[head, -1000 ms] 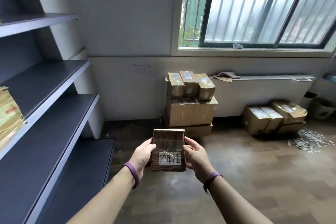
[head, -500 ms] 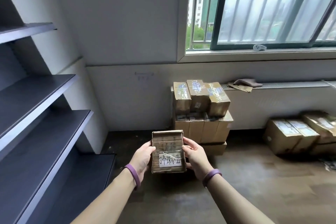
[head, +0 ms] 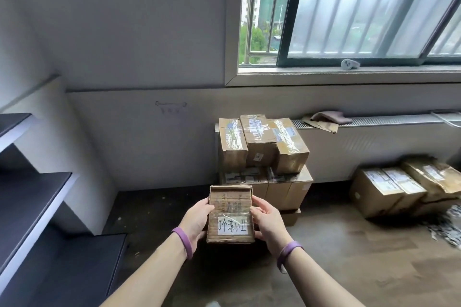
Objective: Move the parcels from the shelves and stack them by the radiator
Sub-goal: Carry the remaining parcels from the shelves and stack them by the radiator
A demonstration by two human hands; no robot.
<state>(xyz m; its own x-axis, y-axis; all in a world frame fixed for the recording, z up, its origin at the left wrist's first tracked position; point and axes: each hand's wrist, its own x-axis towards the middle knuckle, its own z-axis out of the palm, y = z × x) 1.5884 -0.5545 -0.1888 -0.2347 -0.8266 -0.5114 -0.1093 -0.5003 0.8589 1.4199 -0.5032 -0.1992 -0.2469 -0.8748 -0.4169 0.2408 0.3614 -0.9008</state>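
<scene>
Cardboard parcel (head: 230, 214), taped and stiff, looks light; left hand (head: 195, 217) and right hand (head: 268, 220) clasp its opposite sides in mid-air, short of the stack (head: 262, 157) by the radiator (head: 374, 142). Side grips suit it.

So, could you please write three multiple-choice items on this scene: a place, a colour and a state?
1. Where does the stack stand? A. on a shelf B. on the floor by the radiator C. on the windowsill
2. What colour are the wristbands? A. purple B. green C. orange
3. How is the parcel held? A. under one arm B. on a knee C. between the left hand and right hand
Answers: B, it rests on the floor at the radiator's end; A, both bands are purple; C, fingers curl round each side.
</scene>
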